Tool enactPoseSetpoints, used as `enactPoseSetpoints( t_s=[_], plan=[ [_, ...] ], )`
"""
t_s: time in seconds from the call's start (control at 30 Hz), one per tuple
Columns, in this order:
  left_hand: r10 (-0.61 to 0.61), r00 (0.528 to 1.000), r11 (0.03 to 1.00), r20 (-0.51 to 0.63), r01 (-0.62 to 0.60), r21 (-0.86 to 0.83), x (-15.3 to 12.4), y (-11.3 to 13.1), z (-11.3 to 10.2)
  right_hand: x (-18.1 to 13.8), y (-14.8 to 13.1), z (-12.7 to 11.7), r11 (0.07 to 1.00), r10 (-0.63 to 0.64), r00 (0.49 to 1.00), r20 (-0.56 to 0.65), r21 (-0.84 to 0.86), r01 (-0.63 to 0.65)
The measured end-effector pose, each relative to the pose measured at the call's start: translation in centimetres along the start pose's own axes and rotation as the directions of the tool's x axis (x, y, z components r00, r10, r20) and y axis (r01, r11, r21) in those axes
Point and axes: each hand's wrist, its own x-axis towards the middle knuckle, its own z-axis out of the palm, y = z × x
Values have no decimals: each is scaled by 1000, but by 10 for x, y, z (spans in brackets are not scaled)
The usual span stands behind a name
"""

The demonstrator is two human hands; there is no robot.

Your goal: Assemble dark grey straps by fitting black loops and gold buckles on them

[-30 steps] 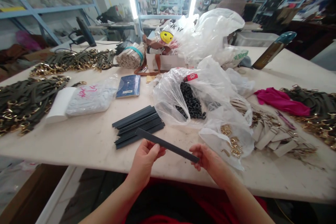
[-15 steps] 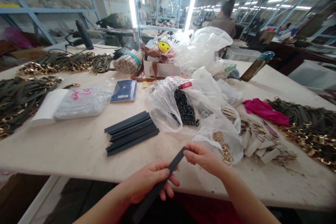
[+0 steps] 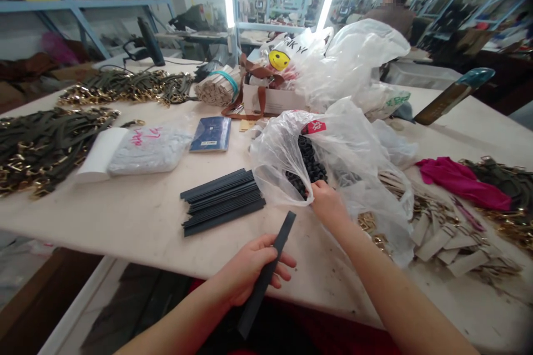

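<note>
My left hand [image 3: 262,266] grips a dark strap strip [image 3: 266,272] between thumb and fingers, the strip slanting up to the right over the table's front edge. At the mouth of a clear plastic bag [image 3: 275,161], my right hand [image 3: 327,202] has its fingers curled against the small black loops [image 3: 310,161] inside. Its fingertips are partly hidden, so what they pinch I cannot make out. A stack of similar dark strips [image 3: 225,199] lies on the table, left of the bag.
Gold metal fittings [image 3: 368,222] and beige straps [image 3: 437,233] lie at right, near a magenta cloth [image 3: 462,180]. A blue booklet [image 3: 211,134] and a wrapped white packet [image 3: 145,151] lie left. Dark straps with gold hardware [image 3: 37,150] are heaped farther left. A bottle [image 3: 449,100] leans at back right.
My right hand has let go of the strip's upper end and moved forward to the loops in the bag. The left hand keeps hold of the strip. The view has shifted slightly.
</note>
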Motion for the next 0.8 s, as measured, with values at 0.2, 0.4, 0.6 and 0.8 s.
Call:
enactPoseSetpoints(
  t_s=[0.2,0.4,0.6,0.8],
  plan=[
    [45,999,999,-10,-45,-3,0,-9,-2,-11,-2,3,995,1,1000,-8,100,0],
    [152,988,977,-5,-150,154,-5,-15,-6,-20,-3,-3,903,91,990,-109,428,-36],
    [361,932,822,34,-335,460,0,-15,-6,-57,-14,-10,539,242,970,-33,836,-106],
    [428,904,733,25,-363,576,3,-12,2,-90,-40,-20,-146,161,949,271,958,-248]
  ],
)
